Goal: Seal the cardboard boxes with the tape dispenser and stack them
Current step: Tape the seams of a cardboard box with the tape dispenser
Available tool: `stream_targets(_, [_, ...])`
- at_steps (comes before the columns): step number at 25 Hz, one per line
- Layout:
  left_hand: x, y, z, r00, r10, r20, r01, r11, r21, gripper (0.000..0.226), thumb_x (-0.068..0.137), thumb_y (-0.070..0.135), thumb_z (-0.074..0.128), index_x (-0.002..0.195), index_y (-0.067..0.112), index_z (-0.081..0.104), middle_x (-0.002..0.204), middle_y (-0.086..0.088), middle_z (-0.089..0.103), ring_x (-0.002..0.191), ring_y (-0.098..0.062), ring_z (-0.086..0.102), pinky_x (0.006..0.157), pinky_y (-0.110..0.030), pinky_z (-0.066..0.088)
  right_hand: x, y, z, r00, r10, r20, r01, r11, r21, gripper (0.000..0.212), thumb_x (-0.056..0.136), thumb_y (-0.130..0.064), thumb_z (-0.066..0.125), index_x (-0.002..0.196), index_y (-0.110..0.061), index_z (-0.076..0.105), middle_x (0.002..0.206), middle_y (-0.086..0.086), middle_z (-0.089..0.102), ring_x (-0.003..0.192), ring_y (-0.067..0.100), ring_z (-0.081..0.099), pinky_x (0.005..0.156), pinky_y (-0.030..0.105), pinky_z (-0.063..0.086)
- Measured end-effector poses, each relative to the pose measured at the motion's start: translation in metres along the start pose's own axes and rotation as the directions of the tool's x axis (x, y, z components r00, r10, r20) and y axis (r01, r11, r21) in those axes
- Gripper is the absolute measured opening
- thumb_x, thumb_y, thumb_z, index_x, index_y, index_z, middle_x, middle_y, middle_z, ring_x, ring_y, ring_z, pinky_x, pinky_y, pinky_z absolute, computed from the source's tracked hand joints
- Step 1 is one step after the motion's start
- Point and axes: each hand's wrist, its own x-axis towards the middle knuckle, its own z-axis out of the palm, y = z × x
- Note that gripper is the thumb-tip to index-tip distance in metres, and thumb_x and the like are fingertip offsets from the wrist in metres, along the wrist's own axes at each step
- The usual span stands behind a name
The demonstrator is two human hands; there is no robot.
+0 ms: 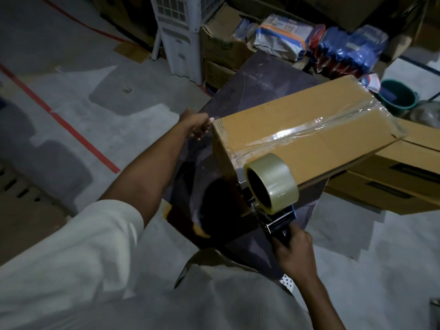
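Note:
A long brown cardboard box (309, 129) lies on a dark surface, with a strip of clear tape running along its top seam. My right hand (294, 251) grips the handle of the tape dispenser (271, 184), whose clear tape roll sits at the box's near end. My left hand (198, 127) is stretched out to the box's far left corner, fingers against its side; whether they curl on it is unclear. A second cardboard box (390, 177) lies on the floor to the right, partly under the first.
The dark table top (250, 84) carries the box. Behind it stand open cartons with plastic packets (281, 36), blue packs (357, 51), a white appliance (181, 36) and a green tub (397, 96). Grey floor with a red line (71, 132) lies to the left.

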Motion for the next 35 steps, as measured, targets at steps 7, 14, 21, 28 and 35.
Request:
stream_targets(7, [-0.012, -0.001, 0.02, 0.912, 0.123, -0.391, -0.183, 0.976, -0.12, 0.036, 0.102, 0.036, 0.054, 0.106, 0.007, 0.074, 0.108, -0.015, 0.072, 0.103, -0.032, 0.065, 0.074, -0.031, 0.041, 0.002, 0.004, 0.003, 1.0, 0.025, 0.005, -0.025, 0.999, 0.037, 0.037, 0.081, 0.002, 0.078, 0.074, -0.026, 0.055, 0.054, -0.016, 0.051, 0.052, -0.004, 0.055, 0.045, 0.012, 0.033])
stream_targets(14, [-0.008, -0.006, 0.079, 0.921, 0.322, -0.222, -0.385, 0.845, -0.372, 0.04, 0.1, 0.045, 0.055, 0.074, 0.015, 0.058, 0.062, -0.006, 0.044, 0.057, -0.014, 0.041, 0.055, -0.029, 0.028, 0.004, 0.011, 0.007, 0.999, 0.038, 0.012, -0.038, 0.998, 0.042, 0.023, 0.079, 0.005, 0.076, 0.08, -0.014, 0.063, 0.062, -0.003, 0.063, 0.054, 0.015, 0.059, 0.051, 0.032, 0.041])
stream_targets(21, [-0.039, -0.011, 0.107, 0.963, 0.147, -0.224, -0.256, 0.751, -0.609, 0.054, 0.106, 0.045, 0.036, 0.141, 0.008, 0.052, 0.141, -0.016, 0.056, 0.119, -0.018, 0.055, 0.096, -0.028, 0.045, 0.005, 0.007, 0.006, 0.999, 0.015, 0.039, -0.019, 0.996, 0.086, 0.038, 0.084, -0.006, 0.072, 0.067, -0.03, 0.049, 0.051, -0.013, 0.049, 0.047, 0.007, 0.053, 0.049, 0.025, 0.03])
stream_targets(28, [-0.083, -0.065, 0.147, 0.917, 0.358, -0.178, -0.398, 0.78, -0.482, 0.09, 0.096, 0.052, 0.04, 0.161, 0.008, -0.004, 0.169, -0.009, -0.005, 0.157, -0.022, 0.001, 0.128, -0.039, 0.008, 0.011, 0.013, 0.016, 0.999, 0.031, -0.029, -0.03, 0.999, 0.044, 0.013, 0.084, -0.005, 0.078, 0.084, -0.003, 0.065, 0.066, 0.012, 0.065, 0.057, 0.03, 0.062, 0.052, 0.049, 0.048])
stream_targets(35, [-0.04, 0.006, 0.073, 0.983, 0.08, -0.164, -0.151, 0.863, -0.482, 0.073, 0.109, 0.028, 0.039, 0.16, 0.005, -0.007, 0.169, -0.016, 0.002, 0.156, -0.03, 0.012, 0.122, -0.034, 0.016, 0.015, 0.008, 0.012, 0.998, 0.064, 0.026, -0.066, 0.997, 0.048, 0.017, 0.085, -0.005, 0.076, 0.084, -0.013, 0.062, 0.066, -0.017, 0.056, 0.057, 0.001, 0.053, 0.053, 0.024, 0.038])
